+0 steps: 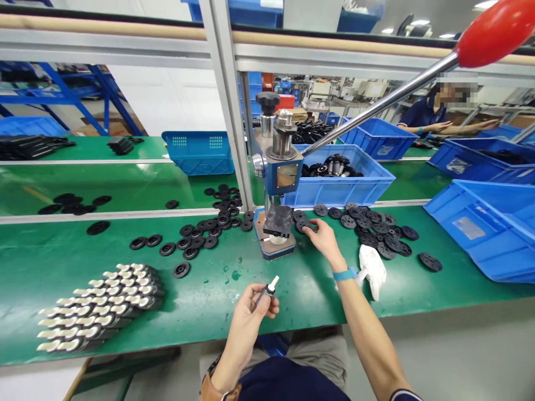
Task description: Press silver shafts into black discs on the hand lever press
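Note:
My left hand (256,307) is closed round a small dark cylinder with a white stem (273,283), held upright and slightly tilted above the green table's front edge. Farther out, my right hand (322,239) pinches a black perforated disc (303,225) at its rim, beside the base of a hand press. The press (284,172) has a black block (278,220) on its base and a long lever with a red knob (495,30). More black discs (376,228) lie scattered to the right of my right hand, some overlapping. A crumpled white cloth (371,271) lies by my right wrist.
Several white-stemmed cylinders (102,306) stand packed together at left. Black ringed discs (196,239) are spread left of the press. Behind it sits a blue bin (343,189) of parts; another blue bin (485,234) stands at right. A co-worker (430,114) is across the bench.

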Available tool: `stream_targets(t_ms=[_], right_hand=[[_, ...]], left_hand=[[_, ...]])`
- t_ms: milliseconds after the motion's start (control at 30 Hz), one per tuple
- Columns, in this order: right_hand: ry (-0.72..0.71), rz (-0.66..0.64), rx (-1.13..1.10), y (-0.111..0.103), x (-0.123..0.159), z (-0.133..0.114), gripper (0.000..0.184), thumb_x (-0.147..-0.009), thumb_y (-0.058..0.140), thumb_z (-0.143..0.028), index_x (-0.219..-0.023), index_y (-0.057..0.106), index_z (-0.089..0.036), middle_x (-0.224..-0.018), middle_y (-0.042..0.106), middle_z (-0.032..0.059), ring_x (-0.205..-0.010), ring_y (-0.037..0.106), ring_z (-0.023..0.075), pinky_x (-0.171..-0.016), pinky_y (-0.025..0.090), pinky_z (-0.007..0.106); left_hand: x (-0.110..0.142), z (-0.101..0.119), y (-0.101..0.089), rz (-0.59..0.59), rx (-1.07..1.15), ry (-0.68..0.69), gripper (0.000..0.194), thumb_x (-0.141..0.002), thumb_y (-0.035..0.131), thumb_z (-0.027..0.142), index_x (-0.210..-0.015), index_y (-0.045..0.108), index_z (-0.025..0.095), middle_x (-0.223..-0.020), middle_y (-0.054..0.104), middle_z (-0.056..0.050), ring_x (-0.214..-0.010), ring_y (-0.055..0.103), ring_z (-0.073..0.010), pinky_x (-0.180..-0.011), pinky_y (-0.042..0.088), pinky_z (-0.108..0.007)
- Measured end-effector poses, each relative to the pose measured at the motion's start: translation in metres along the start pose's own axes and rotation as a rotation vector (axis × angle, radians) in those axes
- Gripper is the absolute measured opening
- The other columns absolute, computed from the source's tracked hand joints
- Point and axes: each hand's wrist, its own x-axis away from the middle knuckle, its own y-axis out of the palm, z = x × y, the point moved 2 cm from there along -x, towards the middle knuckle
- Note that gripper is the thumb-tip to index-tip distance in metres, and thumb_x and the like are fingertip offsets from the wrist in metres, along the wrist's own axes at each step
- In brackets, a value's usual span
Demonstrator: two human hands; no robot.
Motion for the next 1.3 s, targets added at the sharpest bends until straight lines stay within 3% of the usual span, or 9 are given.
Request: stream_targets(t_ms=[100,233,367,500,667,800,967,1167,1300], right_hand=[[0.014,-0.03,0.108,0.016,-0.016,0.006,0.034,-0.072,0.083,-0.03,-0.098,0.067,-0.015,-0.11,0.07,0.0163,-0.105,0.065,0.0317,-0.095,0.049,0.043],[0.017,-0.04,0.178,0.025,-0.017,0.007,0.028,-0.074,0.08,-0.025,-0.096,0.064,-0.016,-0.109,0.069,0.0151,-0.109,0.062,0.0309,-0.097,0.047,0.041],[0.037,0.023,0.184,0.005,-0.004,0.002,0.038,-0.079,0.076,-0.032,-0.11,0.065,-0.014,-0.109,0.07,0.0166,-0.108,0.063,0.0322,-0.096,0.048,0.043],[0.032,0.073,0.096,-0.025,0.045,-0.01,0.066,-0.087,0.067,-0.05,-0.138,0.053,-0.012,-0.117,0.069,0.0173,-0.1,0.065,0.0293,-0.09,0.052,0.044],[-0.025,-0.33,-0.507,-0.023,0.132,-0.028,0.063,-0.088,0.068,-0.062,-0.134,0.064,-0.019,-0.115,0.069,0.0119,-0.101,0.065,0.0248,-0.085,0.054,0.034],[0.071,-0.561,-0.815,0.0,0.172,-0.036,0.063,-0.085,0.071,-0.067,-0.127,0.071,-0.021,-0.107,0.07,0.0092,-0.092,0.063,0.0225,-0.075,0.052,0.03],[0.182,-0.62,-0.991,0.01,0.18,-0.036,0.066,-0.08,0.072,-0.071,-0.121,0.075,-0.019,-0.095,0.069,0.0079,-0.077,0.058,0.0192,-0.072,0.051,0.031],[0.066,-0.751,-0.895,0.003,0.173,-0.03,0.071,-0.077,0.081,-0.065,-0.135,0.069,-0.027,-0.124,0.064,0.0093,-0.108,0.063,0.0248,-0.094,0.051,0.035],[0.053,-0.801,-0.823,0.0,0.169,-0.026,0.075,-0.075,0.082,-0.067,-0.137,0.067,-0.027,-0.126,0.061,0.0098,-0.112,0.063,0.0255,-0.102,0.049,0.039]], left_hand=[[0.007,0.004,0.002,-0.022,0.118,-0.064,0.05,-0.085,0.076,0.058,-0.11,0.059,0.018,-0.082,0.076,-0.006,-0.071,0.069,-0.0176,-0.065,0.052,-0.028],[0.012,0.007,0.003,-0.02,0.197,-0.113,0.053,-0.088,0.072,0.058,-0.117,0.058,0.016,-0.077,0.077,-0.007,-0.063,0.068,-0.0163,-0.061,0.05,-0.026],[0.014,0.005,0.001,-0.002,0.226,-0.145,0.052,-0.088,0.072,0.059,-0.113,0.06,0.015,-0.073,0.076,-0.007,-0.058,0.066,-0.0153,-0.059,0.049,-0.025],[0.012,0.001,-0.002,-0.042,0.24,-0.164,0.044,-0.091,0.068,0.058,-0.106,0.063,0.016,-0.063,0.064,0.001,-0.052,0.056,-0.0103,-0.054,0.042,-0.022],[0.009,-0.005,0.003,-0.109,0.126,-0.15,0.042,-0.089,0.069,0.059,-0.093,0.06,0.018,-0.052,0.04,0.01,-0.044,0.031,-0.0057,-0.045,0.025,-0.019],[0.011,0.0,0.008,-0.167,-0.158,-0.043,0.041,-0.09,0.067,0.059,-0.093,0.06,0.018,-0.054,0.041,0.01,-0.048,0.031,-0.0079,-0.048,0.026,-0.021],[0.016,0.012,0.005,-0.18,-0.455,0.073,0.027,-0.094,0.062,0.045,-0.091,0.062,0.018,-0.073,0.059,0.002,-0.061,0.044,-0.0113,-0.059,0.035,-0.023],[0.021,0.015,-0.002,-0.166,-0.664,0.072,0.018,-0.094,0.059,0.036,-0.09,0.061,0.019,-0.062,0.048,0.006,-0.058,0.041,-0.0125,-0.058,0.031,-0.025],[0.023,0.015,-0.004,-0.193,-0.753,0.101,0.017,-0.095,0.059,0.038,-0.09,0.061,0.021,-0.061,0.05,0.006,-0.058,0.044,-0.0139,-0.06,0.032,-0.026]])
